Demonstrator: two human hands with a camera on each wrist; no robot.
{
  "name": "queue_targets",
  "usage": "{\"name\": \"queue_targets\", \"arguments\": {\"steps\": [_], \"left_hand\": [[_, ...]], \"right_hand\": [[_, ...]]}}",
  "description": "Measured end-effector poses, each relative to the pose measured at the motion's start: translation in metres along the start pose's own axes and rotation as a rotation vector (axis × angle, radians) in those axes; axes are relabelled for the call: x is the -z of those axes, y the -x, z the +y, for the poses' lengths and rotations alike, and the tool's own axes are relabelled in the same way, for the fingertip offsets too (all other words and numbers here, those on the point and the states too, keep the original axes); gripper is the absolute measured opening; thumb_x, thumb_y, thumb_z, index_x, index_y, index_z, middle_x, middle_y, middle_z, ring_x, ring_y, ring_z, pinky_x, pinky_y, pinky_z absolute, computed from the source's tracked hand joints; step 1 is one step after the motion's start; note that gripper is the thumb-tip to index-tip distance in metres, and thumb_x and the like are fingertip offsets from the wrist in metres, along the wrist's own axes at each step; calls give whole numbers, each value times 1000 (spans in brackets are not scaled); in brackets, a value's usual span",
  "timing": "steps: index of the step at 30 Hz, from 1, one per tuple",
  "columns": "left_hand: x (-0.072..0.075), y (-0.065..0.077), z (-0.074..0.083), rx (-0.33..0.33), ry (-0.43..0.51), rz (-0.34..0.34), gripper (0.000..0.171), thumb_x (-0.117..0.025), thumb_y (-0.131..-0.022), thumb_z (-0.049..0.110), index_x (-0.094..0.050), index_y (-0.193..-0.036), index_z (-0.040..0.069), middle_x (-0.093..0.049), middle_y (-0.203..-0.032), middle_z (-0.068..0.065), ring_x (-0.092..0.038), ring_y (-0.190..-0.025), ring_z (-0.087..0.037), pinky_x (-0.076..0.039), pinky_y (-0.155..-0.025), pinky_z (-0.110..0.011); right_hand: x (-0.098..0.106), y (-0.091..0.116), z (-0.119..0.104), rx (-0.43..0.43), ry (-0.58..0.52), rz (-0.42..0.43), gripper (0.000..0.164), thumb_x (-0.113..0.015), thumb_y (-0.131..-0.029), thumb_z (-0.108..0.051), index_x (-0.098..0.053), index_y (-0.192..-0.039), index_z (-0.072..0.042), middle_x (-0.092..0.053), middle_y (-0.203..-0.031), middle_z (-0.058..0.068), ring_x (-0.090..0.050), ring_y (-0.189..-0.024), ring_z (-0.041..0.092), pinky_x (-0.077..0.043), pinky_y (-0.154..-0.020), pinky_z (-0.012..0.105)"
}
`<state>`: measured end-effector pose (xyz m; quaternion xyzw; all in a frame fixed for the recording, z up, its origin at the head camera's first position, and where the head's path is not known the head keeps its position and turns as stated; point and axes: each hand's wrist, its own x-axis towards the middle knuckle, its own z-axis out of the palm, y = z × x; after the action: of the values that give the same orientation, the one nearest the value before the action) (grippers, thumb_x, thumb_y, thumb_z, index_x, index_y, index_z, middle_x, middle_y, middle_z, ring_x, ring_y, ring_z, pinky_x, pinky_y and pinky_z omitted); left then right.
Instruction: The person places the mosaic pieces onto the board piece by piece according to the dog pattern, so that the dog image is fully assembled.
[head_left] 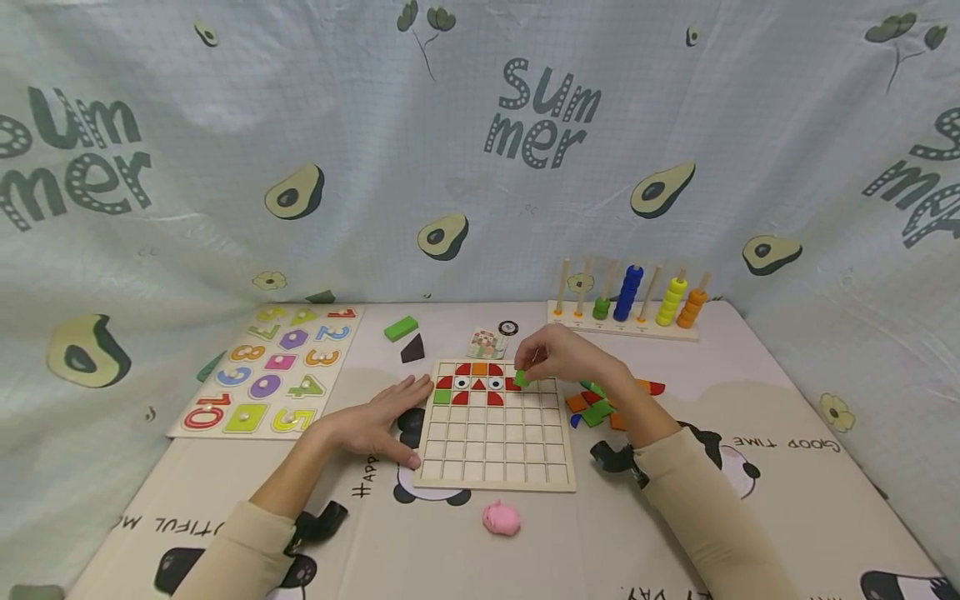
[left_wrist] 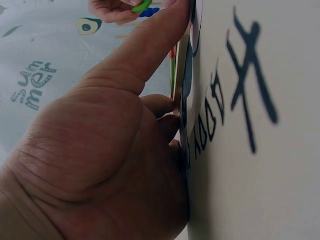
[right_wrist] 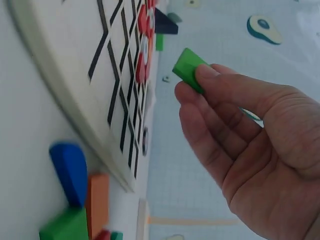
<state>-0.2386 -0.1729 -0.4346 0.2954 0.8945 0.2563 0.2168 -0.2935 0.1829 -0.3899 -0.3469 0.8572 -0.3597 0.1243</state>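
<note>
A wooden grid board (head_left: 495, 487) lies on the table, with red, orange, green and eye-patterned tiles set in its upper rows. Between thumb and fingertips my right hand (head_left: 564, 353) pinches a small green tile (right_wrist: 188, 68), held over the board's upper right part. In the right wrist view the tile is tilted and apart from the board. My left hand (head_left: 369, 427) rests at the board's left edge, thumb and fingers spread and touching it. Loose coloured tiles (head_left: 597, 412) lie right of the board, beneath the right forearm.
A number puzzle board (head_left: 288, 362) lies at left. Behind the grid are a green block (head_left: 401, 328), a dark block (head_left: 412, 348), a picture card (head_left: 487, 343) and a round disc (head_left: 508, 327). A bead stacker (head_left: 622, 328) stands back right; a pink toy (head_left: 501, 518) lies in front.
</note>
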Motion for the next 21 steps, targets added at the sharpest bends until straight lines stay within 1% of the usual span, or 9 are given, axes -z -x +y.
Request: {"name": "queue_targets", "arguments": {"steps": [3,10,17,21], "left_hand": [[0,0,-1,3,3,1,116,-80,-66,58,-12,-155,27,-2,-161,12,6,-148,-18,-3,-118,-51],[-1,-1,-2,-2,-8,-1,115,-79,-67,59,-12,-155,27,-1,-160,13,6,-148,-18,-4,-118,-51],[0,-1,-3,0,2,1,116,-79,-66,59,-12,-155,27,-1,-160,13,6,-148,-18,-3,-117,-52],[-1,-2,-5,-11,-23,2,117,-78,-66,61,-11,-155,26,-1,-161,12,6,-148,-16,-3,-118,-49]], "right_hand": [[-7,-6,-4,-3,31,-20,9,-74,-83,-4,-74,-90,-9,-71,-85,0,-65,-76,15,-55,-70,30],[-21,-9,-4,-92,58,-61,11,-74,-83,-5,-74,-87,-14,-70,-80,-5,-58,-70,12,-53,-67,28],[-26,-10,-6,-89,88,-92,11,-74,-81,-4,-74,-87,-14,-70,-83,-4,-59,-73,12,-52,-69,27],[-28,-9,-5,-87,120,-90,13,-76,-80,-5,-74,-88,-15,-70,-85,-5,-60,-76,10,-52,-70,26]]}}
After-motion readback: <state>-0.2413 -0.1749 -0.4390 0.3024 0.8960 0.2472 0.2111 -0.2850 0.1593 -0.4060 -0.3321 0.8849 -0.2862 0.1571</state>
